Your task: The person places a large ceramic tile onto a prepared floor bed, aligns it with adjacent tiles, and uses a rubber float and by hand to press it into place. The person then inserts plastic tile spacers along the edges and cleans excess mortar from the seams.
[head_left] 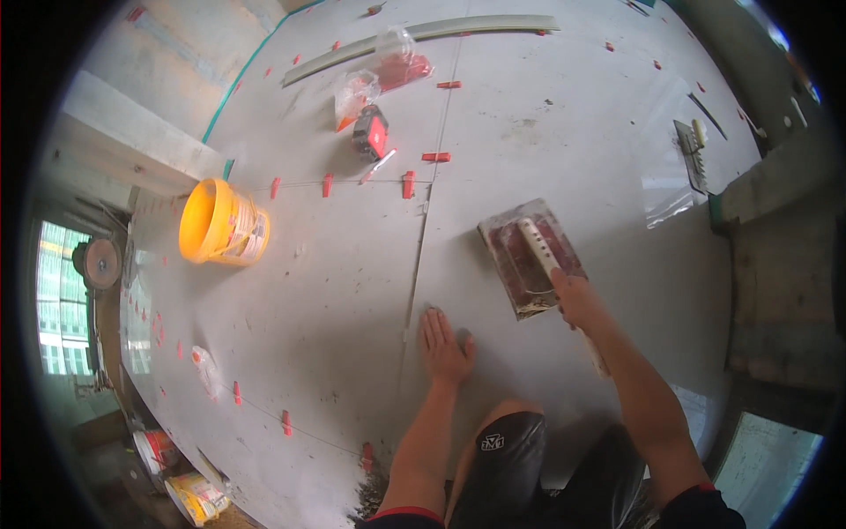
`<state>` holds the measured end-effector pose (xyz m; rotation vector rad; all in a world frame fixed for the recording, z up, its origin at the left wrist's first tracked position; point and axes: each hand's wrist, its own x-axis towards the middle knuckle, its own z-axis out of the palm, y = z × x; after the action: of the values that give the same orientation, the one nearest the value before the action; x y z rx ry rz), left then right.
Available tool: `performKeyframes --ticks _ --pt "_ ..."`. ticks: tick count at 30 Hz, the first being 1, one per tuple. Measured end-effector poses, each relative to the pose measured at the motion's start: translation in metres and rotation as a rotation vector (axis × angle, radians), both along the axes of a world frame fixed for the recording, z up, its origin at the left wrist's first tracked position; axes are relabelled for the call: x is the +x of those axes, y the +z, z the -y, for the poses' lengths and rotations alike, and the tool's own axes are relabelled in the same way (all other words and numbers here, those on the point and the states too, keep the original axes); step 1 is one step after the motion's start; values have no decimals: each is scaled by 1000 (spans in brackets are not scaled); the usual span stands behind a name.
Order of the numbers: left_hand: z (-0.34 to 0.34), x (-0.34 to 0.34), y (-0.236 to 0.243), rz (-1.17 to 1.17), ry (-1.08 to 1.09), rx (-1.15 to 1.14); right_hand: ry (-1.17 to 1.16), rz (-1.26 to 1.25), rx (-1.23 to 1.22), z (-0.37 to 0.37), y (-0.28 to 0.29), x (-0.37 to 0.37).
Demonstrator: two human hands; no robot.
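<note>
My left hand (448,354) lies flat on the grey tiled floor (344,309), fingers stretched out, just right of the joint between two large tiles. My right hand (580,300) is wrapped round the pale handle of a rectangular float-like tool (520,269). This tool has a dark red, dirt-smeared top and rests on or just over the tile; I cannot tell which. Its handle shows a row of holes, and a pale length also shows below my fist. Red tile-levelling wedges (436,157) sit along the joints ahead of my hands.
A yellow bucket (204,220) stands at left. Beyond it are a black-and-red device (371,132), a marker (379,166), plastic bags (357,95) and a long pale strip (423,33). A notched trowel (691,157) lies far right. More buckets (196,496) stand lower left.
</note>
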<state>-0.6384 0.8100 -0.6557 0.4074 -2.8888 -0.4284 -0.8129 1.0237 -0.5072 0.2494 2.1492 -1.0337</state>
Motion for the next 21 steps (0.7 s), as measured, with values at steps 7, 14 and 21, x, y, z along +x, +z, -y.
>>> performKeyframes --ticks 7,14,21 --pt "-6 -13 11 129 12 31 -12 -771 216 1 -70 52" --pt "8 4 5 110 43 2 -75 -278 -117 43 -10 36" --pt "0 -5 13 94 45 102 -65 36 -22 60 -17 6"
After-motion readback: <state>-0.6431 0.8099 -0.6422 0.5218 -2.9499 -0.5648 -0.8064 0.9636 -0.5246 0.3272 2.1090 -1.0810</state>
